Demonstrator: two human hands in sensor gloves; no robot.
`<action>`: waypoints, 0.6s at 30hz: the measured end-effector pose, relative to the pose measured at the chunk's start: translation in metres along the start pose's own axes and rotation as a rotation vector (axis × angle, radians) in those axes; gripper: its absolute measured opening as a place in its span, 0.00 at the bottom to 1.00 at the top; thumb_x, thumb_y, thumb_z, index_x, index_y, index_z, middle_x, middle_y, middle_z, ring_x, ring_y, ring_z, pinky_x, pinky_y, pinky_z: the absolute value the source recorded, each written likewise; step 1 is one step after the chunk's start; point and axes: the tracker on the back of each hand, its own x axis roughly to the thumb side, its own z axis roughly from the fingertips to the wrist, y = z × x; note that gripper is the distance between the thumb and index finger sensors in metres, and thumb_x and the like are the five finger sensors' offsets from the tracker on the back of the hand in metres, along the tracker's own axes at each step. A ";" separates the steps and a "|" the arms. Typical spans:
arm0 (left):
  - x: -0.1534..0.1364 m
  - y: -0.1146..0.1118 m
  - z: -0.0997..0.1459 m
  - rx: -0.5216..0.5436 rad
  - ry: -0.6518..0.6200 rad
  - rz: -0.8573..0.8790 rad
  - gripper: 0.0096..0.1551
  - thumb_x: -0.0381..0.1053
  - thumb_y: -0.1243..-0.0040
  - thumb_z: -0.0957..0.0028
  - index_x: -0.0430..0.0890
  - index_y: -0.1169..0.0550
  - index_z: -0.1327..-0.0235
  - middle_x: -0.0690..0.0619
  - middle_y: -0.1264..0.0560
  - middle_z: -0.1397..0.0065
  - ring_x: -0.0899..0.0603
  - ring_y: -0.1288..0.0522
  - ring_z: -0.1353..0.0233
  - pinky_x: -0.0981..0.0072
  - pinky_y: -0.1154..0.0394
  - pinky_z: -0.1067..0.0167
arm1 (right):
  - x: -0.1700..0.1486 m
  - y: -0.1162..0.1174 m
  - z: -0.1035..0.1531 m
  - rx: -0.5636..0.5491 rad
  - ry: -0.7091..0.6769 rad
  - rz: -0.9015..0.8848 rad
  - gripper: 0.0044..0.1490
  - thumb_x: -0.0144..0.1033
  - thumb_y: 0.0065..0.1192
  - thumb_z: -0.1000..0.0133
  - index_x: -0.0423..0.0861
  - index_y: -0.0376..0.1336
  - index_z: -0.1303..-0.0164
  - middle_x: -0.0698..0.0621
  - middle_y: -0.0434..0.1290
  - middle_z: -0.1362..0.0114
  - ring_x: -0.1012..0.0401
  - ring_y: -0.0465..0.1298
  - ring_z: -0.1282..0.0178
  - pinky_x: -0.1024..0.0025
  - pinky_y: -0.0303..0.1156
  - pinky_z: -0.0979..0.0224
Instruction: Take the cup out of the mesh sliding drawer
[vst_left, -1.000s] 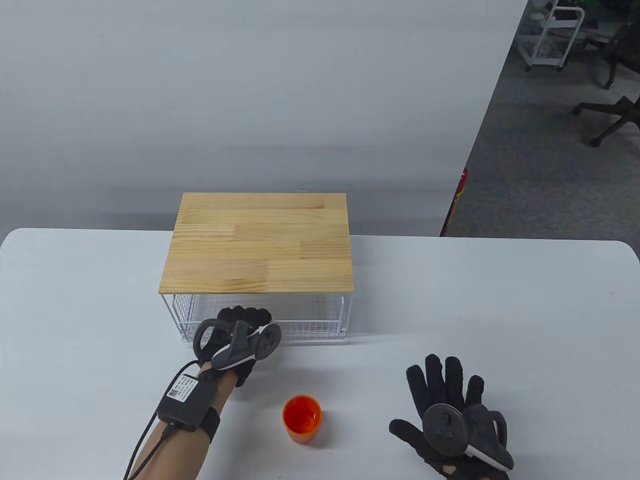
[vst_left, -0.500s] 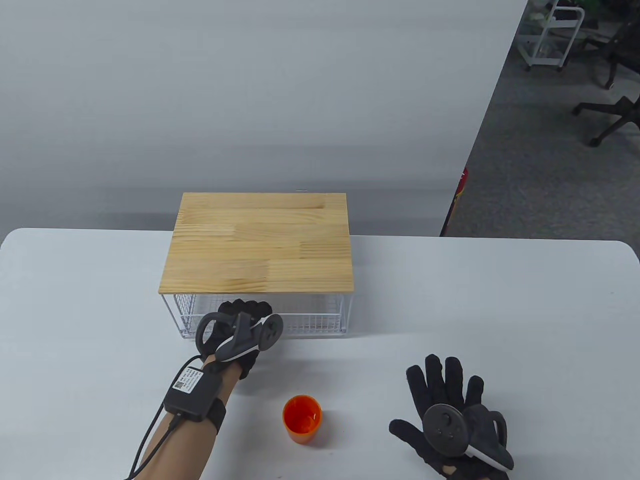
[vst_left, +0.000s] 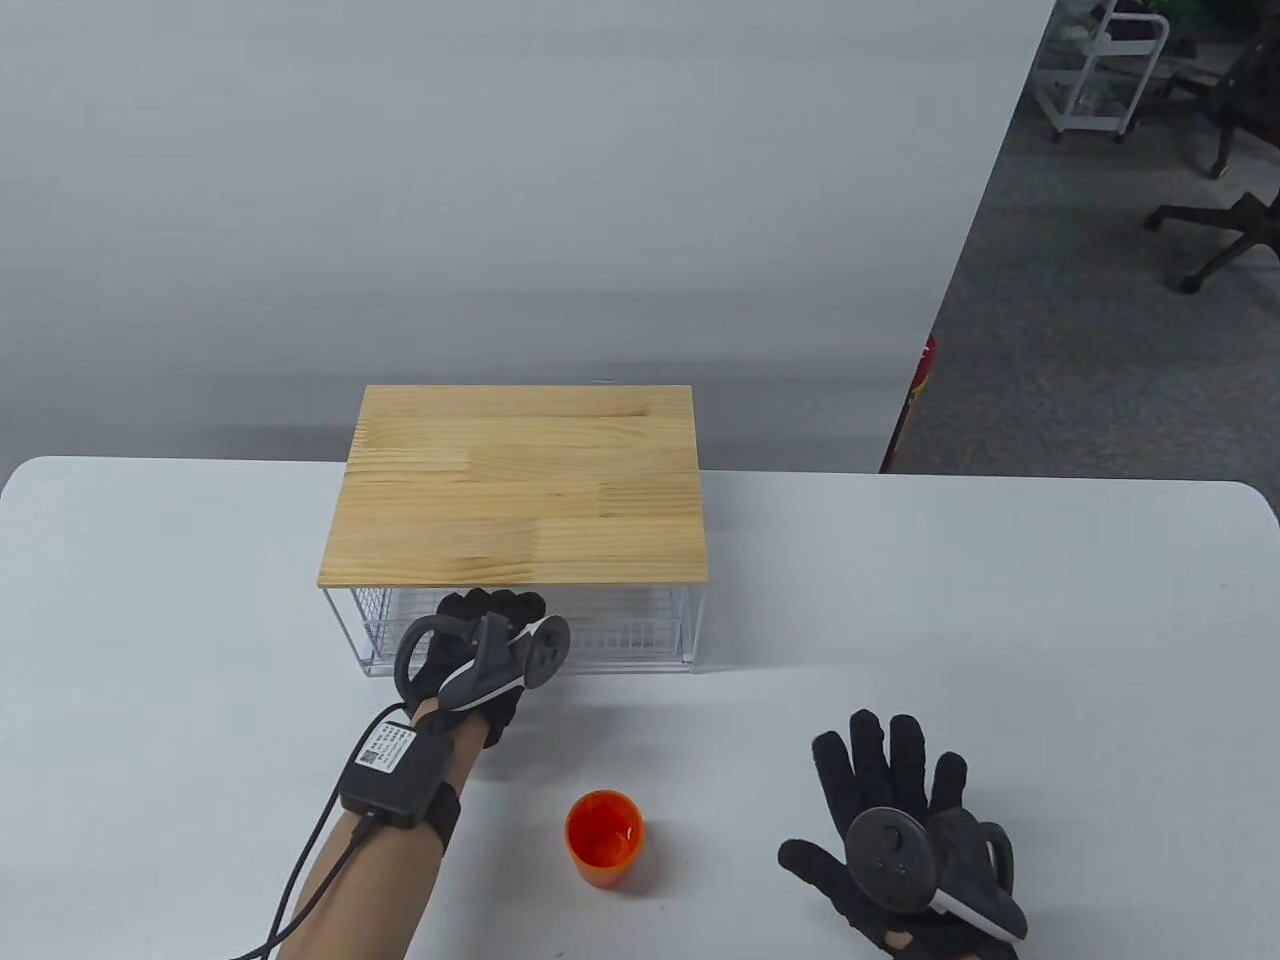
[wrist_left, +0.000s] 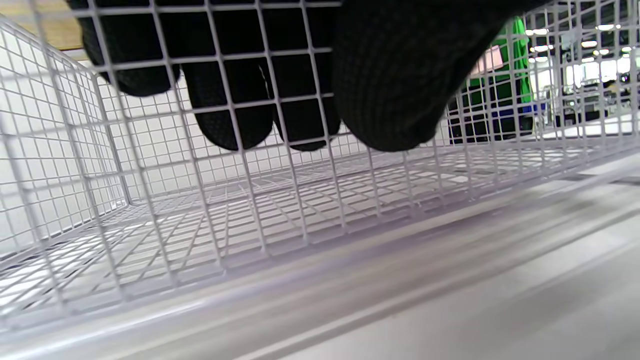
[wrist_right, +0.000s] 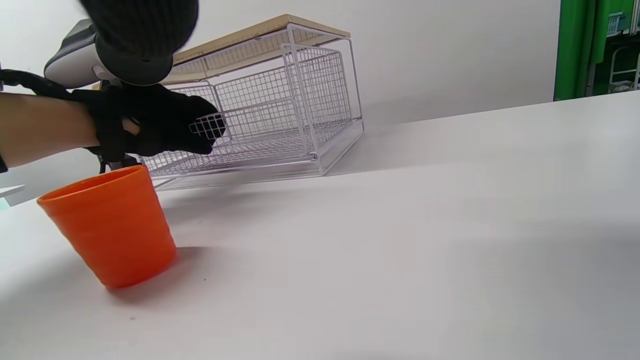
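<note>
Table view: orange cup (vst_left: 604, 838) upright outside mesh drawer (vst_left: 640, 632), left grip (vst_left: 478, 655) clasping drawer front, right grip (vst_left: 903, 840) splayed flat.

A plain white wall (vst_left: 500, 180) stands behind the white surface (vst_left: 950, 620); to its right, grey floor (vst_left: 1060, 340), a white cart (vst_left: 1100, 70) and a black office chair (vst_left: 1225, 230).

- The left hand (vst_left: 478, 655) is stretched forward on a bare forearm, tracker on its back, knuckles up.
- Its fingers (wrist_left: 235, 120) hook over the top of the drawer front (vst_left: 620, 640) and hang down behind the mesh, while the thumb (wrist_left: 395, 75) stays on the near side, gripping the wire.
- The right hand (vst_left: 900, 835) lies flat, palm down, fingers spread, holding nothing, well apart from that grip.
</note>
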 end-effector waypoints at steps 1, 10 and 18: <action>0.000 0.001 0.001 -0.008 -0.014 -0.004 0.27 0.45 0.33 0.38 0.49 0.27 0.26 0.48 0.21 0.24 0.28 0.19 0.26 0.24 0.24 0.38 | 0.000 0.000 0.000 0.000 0.000 0.000 0.60 0.68 0.49 0.44 0.41 0.35 0.16 0.29 0.31 0.13 0.28 0.29 0.21 0.17 0.30 0.31; -0.003 0.028 0.028 -0.045 -0.124 0.096 0.52 0.61 0.40 0.44 0.42 0.48 0.14 0.35 0.43 0.12 0.18 0.38 0.17 0.16 0.42 0.30 | 0.001 0.000 0.000 -0.001 -0.004 0.004 0.60 0.68 0.49 0.44 0.42 0.35 0.16 0.29 0.31 0.13 0.28 0.29 0.21 0.17 0.30 0.31; -0.017 0.059 0.088 0.022 -0.207 0.155 0.54 0.66 0.41 0.45 0.41 0.48 0.16 0.34 0.45 0.14 0.19 0.44 0.17 0.18 0.44 0.29 | 0.003 0.002 -0.002 0.011 -0.021 0.013 0.60 0.68 0.49 0.44 0.42 0.35 0.16 0.29 0.31 0.13 0.28 0.29 0.21 0.17 0.30 0.32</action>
